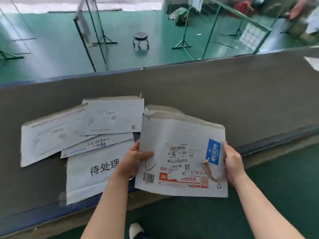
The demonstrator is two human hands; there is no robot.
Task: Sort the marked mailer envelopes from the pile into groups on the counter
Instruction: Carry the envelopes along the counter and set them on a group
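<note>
The person holds a stack of mailer envelopes [181, 152] in both hands above the near edge of the desk [224, 94]. The left hand [133, 161] grips the stack's left edge, thumb laid across the front and fingers hidden behind. The right hand [232, 161] clasps the right edge, fingers curled round it.

The top envelope of the stack is white with a red band along the bottom that carries the letters "JDL" and Chinese characters. A blue sticker [213, 151] on its right side reads 航空件. A printed shipping label in the middle shows a barcode and "005"; a second barcode sits at the lower left, a QR code lies near the red band, and a recycling triangle is at the lower right. A hand-drawn black curve, like a "C" or "U", is marked beside the left thumb. The front is torn near the blue sticker.

To the left, a loose pile of envelopes [72, 133] lies flat on the desk, overlapping. The nearest sheet [91, 173] reads 待处理 in large black characters. The farthest envelope carries a handwritten "B".

The desk is dark grey with a blue edge. Beyond it lies a green floor with metal stands and a small round stool [140, 39].
</note>
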